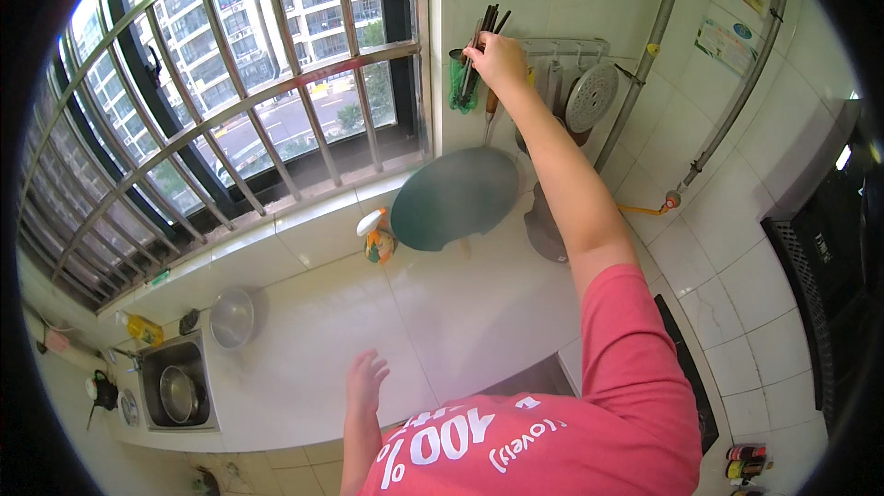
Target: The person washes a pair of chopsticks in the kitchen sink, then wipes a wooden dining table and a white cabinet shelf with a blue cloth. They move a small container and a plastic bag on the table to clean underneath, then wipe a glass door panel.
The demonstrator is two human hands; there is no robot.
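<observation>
Stretched out to the wall, my right hand has its fingers closed on dark chopsticks that stand in a green mesh holder. How many sticks are within the fingers cannot be told. My left hand hovers over the front of the white countertop, fingers apart and slightly curled, holding nothing. Below the holder, a dark green rounded board leans against the wall. A spray bottle with an orange and white head stands just left of the board.
Hanging utensils, including a perforated skimmer, line a wall rack behind my forearm. A clear bowl sits near the sink, which holds a metal basin. A barred window rises at left; a dark range hood juts out at right.
</observation>
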